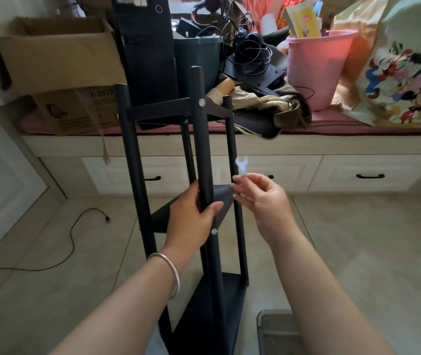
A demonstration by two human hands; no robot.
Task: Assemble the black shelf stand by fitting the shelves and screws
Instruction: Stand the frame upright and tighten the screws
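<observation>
The black shelf stand (199,129) stands upright on the floor in front of me, with several round posts and three shelves: top (158,110), middle (164,219), bottom (212,311). Silver screw heads show on the near post at the top shelf (201,102) and below the middle shelf (213,231). My left hand (191,216) grips the near post at the middle shelf. My right hand (258,196) pinches a small flat silver wrench (241,165), held upright just right of the far right post.
Behind the stand runs a low bench with drawers (358,172), piled with a cardboard box (55,73), a black computer tower (145,47), cables, a pink bucket (314,70) and a cartoon bag (404,73). A black cord (76,231) lies on the tile floor left. A grey object (276,331) sits bottom right.
</observation>
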